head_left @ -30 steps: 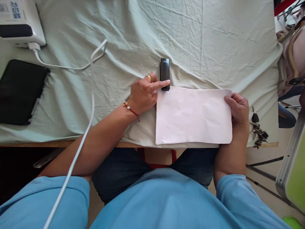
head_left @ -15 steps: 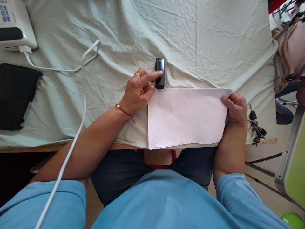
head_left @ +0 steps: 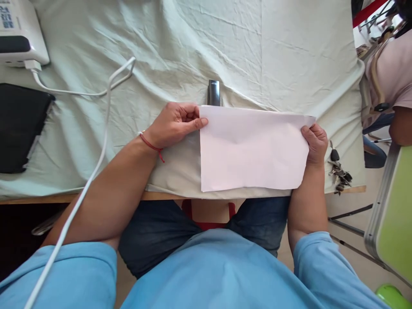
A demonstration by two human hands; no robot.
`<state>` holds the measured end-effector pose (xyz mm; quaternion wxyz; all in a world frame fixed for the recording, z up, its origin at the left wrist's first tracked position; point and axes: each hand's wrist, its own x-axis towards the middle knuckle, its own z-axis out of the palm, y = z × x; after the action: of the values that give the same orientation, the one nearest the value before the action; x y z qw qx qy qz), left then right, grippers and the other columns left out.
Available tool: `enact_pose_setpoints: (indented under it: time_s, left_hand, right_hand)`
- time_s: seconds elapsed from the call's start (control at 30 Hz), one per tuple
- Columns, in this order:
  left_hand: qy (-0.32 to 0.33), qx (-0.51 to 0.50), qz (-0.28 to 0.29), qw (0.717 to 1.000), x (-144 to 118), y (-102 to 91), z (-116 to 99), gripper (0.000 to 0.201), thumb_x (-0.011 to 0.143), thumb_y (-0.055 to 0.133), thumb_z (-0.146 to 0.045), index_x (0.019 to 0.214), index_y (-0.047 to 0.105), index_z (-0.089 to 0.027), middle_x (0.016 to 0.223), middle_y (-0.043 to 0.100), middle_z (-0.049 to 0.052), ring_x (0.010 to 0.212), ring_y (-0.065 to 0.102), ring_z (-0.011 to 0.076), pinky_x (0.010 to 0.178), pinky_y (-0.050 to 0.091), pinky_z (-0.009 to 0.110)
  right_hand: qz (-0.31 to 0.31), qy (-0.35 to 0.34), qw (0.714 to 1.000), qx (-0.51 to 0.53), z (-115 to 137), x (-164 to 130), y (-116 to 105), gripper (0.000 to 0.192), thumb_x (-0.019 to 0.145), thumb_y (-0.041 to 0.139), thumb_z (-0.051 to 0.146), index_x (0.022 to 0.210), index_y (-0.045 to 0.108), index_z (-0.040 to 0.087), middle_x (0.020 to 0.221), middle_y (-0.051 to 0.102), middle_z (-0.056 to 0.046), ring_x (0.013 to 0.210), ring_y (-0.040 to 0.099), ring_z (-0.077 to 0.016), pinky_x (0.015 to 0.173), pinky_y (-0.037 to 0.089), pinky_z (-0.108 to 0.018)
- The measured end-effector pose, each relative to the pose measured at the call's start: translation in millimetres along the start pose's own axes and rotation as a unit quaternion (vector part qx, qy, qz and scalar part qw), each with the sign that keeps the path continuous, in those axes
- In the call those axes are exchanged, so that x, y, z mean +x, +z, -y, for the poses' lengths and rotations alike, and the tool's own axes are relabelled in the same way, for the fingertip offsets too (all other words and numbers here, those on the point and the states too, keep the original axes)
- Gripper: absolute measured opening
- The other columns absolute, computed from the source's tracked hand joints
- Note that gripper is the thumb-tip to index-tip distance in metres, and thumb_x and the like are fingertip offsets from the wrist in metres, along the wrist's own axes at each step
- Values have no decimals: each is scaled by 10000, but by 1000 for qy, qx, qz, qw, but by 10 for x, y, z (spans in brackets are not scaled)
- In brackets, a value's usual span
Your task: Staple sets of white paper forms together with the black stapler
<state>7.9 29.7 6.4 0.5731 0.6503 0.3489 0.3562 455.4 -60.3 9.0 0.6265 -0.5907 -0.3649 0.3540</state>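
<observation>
White paper, seemingly more than one sheet, is stretched between my two hands over the table's front edge. My left hand pinches its upper left corner, thumb on top and fingers behind. At the upper right corner, my right hand grips the paper the same way. Just beyond the paper's top edge lies a black stapler; its near end is hidden under the sheet.
A bunch of keys lies by the right edge. At the left are a black case and a white device with a white cable crossing my left arm. A person sits at the right beside a green table.
My left hand has left the stapler and taken the paper's upper left corner. The paper has moved up, covering the stapler's near end. My right hand keeps its grip.
</observation>
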Motion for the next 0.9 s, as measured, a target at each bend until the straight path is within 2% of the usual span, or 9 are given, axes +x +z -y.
enact_pose_setpoints:
  time_s: [0.1,0.17,0.23,0.37,0.5,0.57,0.67,0.8,0.9]
  left_hand:
    - [-3,12,17,1000,8,9,-26,381,936,972,-500,843,769,-192,868,752,31,878,716,195,813,609,318]
    - [1,23,-15,1000,24,3,-6,346,931,950,-442,802,743,-197,809,698,13,799,636,165,745,553,300]
    - [3,28,-54,998,41,-11,20,339,927,937,-407,777,707,-208,748,610,-12,726,525,139,666,460,287]
    - [2,27,-91,995,65,-23,41,402,936,954,-400,753,638,-233,692,480,-39,681,421,135,621,378,301]
    - [5,-5,-107,994,72,19,47,380,884,994,-406,790,674,-225,752,564,-30,712,478,127,662,434,291]
    - [-2,-35,-95,995,67,40,45,379,823,1035,-420,844,714,-219,822,662,-13,764,579,138,721,516,288]
    - [-27,-43,-24,998,42,37,18,433,784,1084,-463,880,743,-215,893,760,19,833,700,182,795,610,322]
    - [-46,45,67,996,12,4,-40,369,828,1019,-501,837,783,-217,837,775,27,783,693,191,721,556,311]
    - [-38,86,47,994,18,9,-49,291,854,926,-479,830,791,-222,812,769,22,760,668,183,724,537,309]
  right_hand:
    - [32,-21,999,-7,-117,74,-9,459,702,1149,655,930,878,364,929,888,-48,1052,910,-379,902,819,-602]
    - [53,-38,998,-12,-178,122,-42,497,720,1142,716,923,840,377,969,894,-67,1202,916,-426,946,827,-647]
    - [68,-50,996,-15,-203,138,-76,525,743,1131,763,923,820,380,1005,902,-75,1281,909,-430,984,835,-641]
    - [102,-22,994,-21,-169,68,-89,545,709,1156,758,999,896,378,1018,929,-65,1318,914,-429,1052,840,-633]
    - [83,-9,996,-28,-172,21,-49,528,633,1217,635,954,921,337,956,939,-49,1217,937,-422,1082,832,-641]
    - [53,-24,998,-25,-207,53,-48,498,643,1213,629,894,896,338,968,948,-44,1153,942,-407,1079,832,-633]
    - [35,-50,998,-28,-270,150,-96,477,697,1189,652,894,869,359,1053,962,-46,1200,933,-398,1079,826,-613]
    - [35,-73,996,-22,-317,252,-153,508,741,1159,719,998,863,396,1175,955,-56,1378,883,-401,1056,822,-598]
    - [14,-72,997,0,-302,235,-107,532,724,1168,711,1019,858,395,1192,950,-60,1393,872,-389,1020,825,-584]
